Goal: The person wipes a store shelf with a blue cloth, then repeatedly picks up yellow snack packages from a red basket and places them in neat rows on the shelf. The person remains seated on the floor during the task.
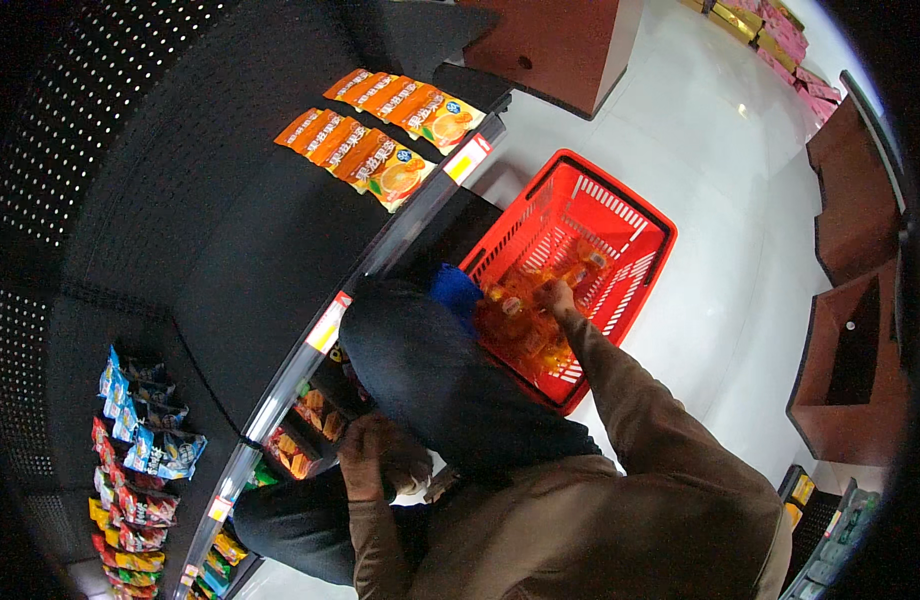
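My right hand (pixel 557 298) reaches into a red plastic shopping basket (pixel 658 225) on the floor. Its fingers are curled among orange snack packets (pixel 526 319) heaped there; blur hides whether they grip one. My left hand (pixel 364 450) is low between my bent legs, its fingers partly hidden in shadow. On the black shelf (pixel 257 240) beside me, two rows of orange fruit-candy packets (pixel 391 169) lean back in overlapping order, an orange slice printed on their fronts. A blue cloth-like item (pixel 457 291) lies at the basket's near left side, beside my knee.
Price tags line the shelf's front rail (pixel 328 322). Blue snack bags (pixel 163 450) and red ones (pixel 146 506) stand at lower left. More packets (pixel 317 412) fill a lower shelf by my legs. Brown wooden cabinets (pixel 546 52) border the pale floor (pixel 719 247); pink boxes (pixel 794 52) are stacked far off.
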